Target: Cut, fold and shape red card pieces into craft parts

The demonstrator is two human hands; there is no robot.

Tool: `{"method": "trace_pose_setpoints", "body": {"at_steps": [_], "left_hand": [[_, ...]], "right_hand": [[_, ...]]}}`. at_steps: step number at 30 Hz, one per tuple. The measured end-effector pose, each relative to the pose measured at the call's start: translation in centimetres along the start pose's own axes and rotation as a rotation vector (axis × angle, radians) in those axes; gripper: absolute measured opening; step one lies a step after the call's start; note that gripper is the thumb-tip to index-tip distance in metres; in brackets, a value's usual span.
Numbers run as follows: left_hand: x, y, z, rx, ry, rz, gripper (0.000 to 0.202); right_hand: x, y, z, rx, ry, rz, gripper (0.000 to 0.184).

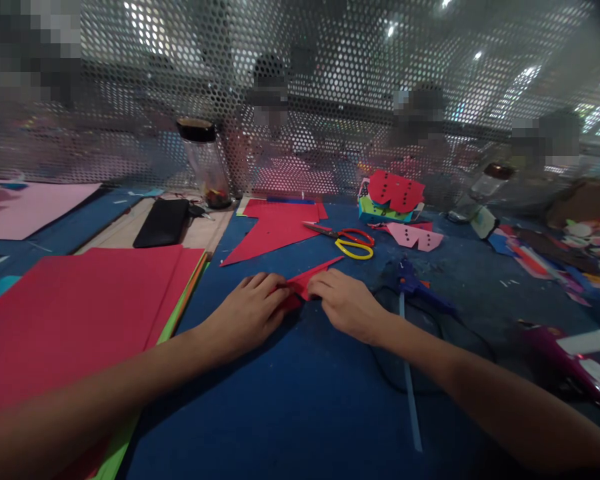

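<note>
Both hands meet over a small piece of red paper (306,280) in the middle of the blue table. My left hand (255,303) is closed on its left end, with the fingertips partly hidden. At the other end, my right hand (347,303) pinches the paper between thumb and fingers. A pointed strip of the paper sticks up and right, above my right fingers. Just beyond lie scissors (347,243) with one red and one yellow handle. Their blades rest on a larger cut sheet of red paper (275,233).
On the left is a stack of red sheets (95,313), with a black phone (161,223) behind it. A blue glue gun (420,287) with a long glue stick (411,380) lies right, near a magenta stapler-like tool (575,367). Glass bottles (207,167) stand by the perforated metal screen (330,100).
</note>
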State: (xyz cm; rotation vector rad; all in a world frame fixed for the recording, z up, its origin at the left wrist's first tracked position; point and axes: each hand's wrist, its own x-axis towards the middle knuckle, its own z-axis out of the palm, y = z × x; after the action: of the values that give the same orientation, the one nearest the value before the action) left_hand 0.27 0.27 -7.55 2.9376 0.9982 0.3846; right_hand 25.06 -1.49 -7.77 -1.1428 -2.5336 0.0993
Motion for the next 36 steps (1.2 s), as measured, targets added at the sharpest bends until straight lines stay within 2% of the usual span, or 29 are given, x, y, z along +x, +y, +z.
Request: {"method": "trace_pose_setpoints", "body": {"at_steps": [4,10,28,36], "left_hand": [[0.0,0.1,-0.1,-0.015,-0.005,-0.012,0.028],[0.1,0.1,-0.1,-0.054,-0.037,-0.054,0.030],[0.1,0.2,0.2,-0.095,0.007,-0.077,0.027],[0.2,0.1,0.0,-0.109,-0.034,-0.087,0.021]], "right_hand": [[0.1,-0.3,-0.1,-0.022,-0.008,-0.010,0.038],[0.4,-0.2,0.3,-0.048,-0.006,-0.035,0.036],[1.2,-0.3,0.7,-0.151,-0.040,-0.045,0.034],[1.3,-0.4,0.6,-0.176,-0.041,-0.061,0.033]]}}
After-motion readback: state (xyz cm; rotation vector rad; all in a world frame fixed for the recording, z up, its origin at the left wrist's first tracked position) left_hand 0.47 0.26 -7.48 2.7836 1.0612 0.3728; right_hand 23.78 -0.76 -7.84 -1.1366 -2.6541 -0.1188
